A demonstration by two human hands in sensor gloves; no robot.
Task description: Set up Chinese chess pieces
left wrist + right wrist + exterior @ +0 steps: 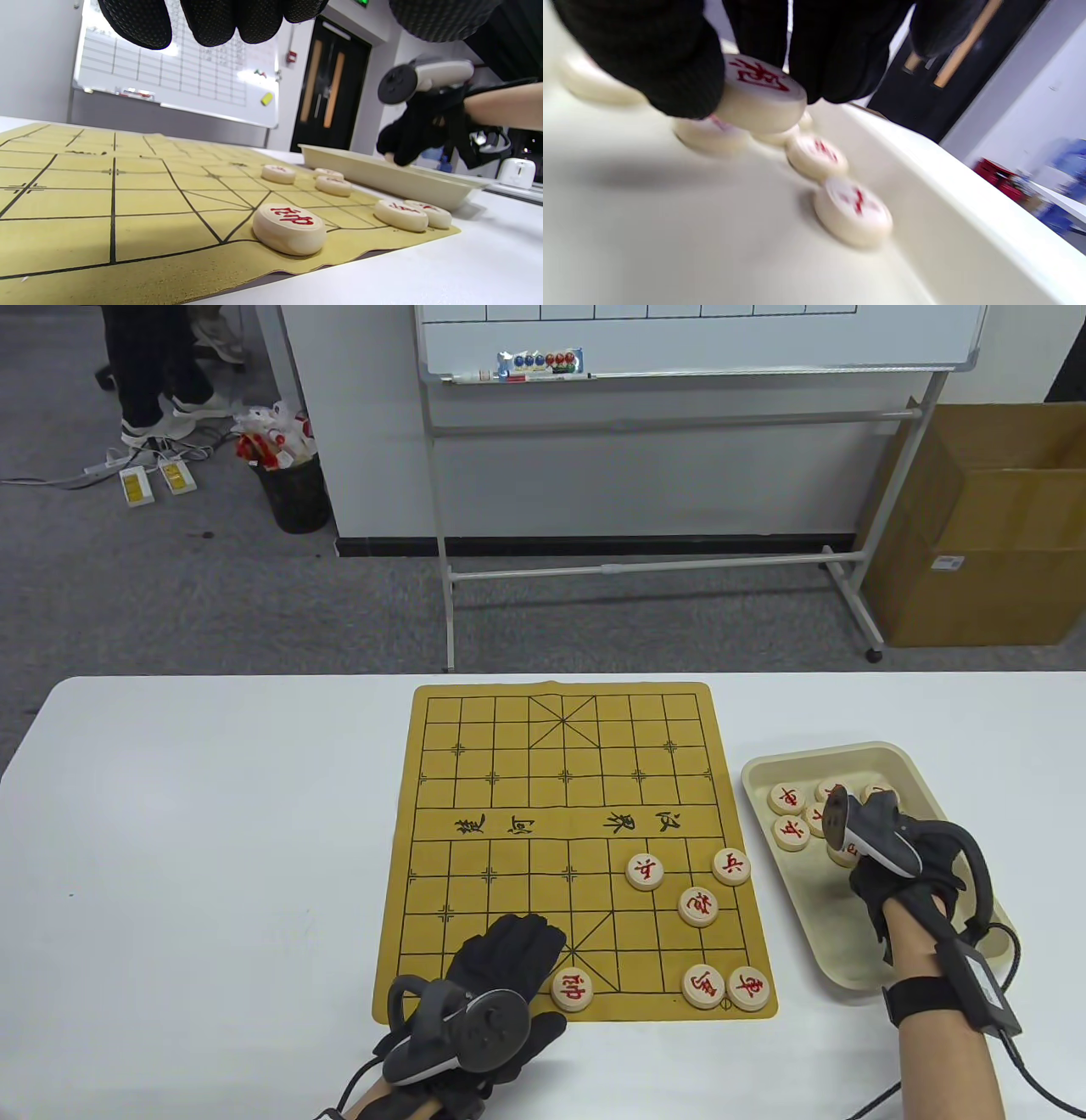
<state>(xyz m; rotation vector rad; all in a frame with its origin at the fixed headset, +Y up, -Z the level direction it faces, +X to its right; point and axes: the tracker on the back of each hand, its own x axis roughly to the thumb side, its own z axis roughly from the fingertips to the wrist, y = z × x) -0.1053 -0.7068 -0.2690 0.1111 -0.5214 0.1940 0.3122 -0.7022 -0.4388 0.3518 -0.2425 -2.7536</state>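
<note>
A yellow chess board mat [509, 848] lies on the white table. Several cream discs with red characters stand on its near right part, among them one at the bottom palace point [572, 989] [289, 228] and a pair at the near right corner [735, 987]. My left hand [501, 976] rests flat and relaxed on the mat's near edge, just left of that disc, holding nothing. My right hand [857, 857] is over the cream tray [925, 780], where its thumb and fingers pinch one red-marked piece [759, 93] lifted just above the others [852, 216].
More loose pieces lie in the tray's far end [789, 814]. A whiteboard stand [645, 568] and a cardboard box [993, 526] stand beyond the table. The mat's left half and far half carry no pieces.
</note>
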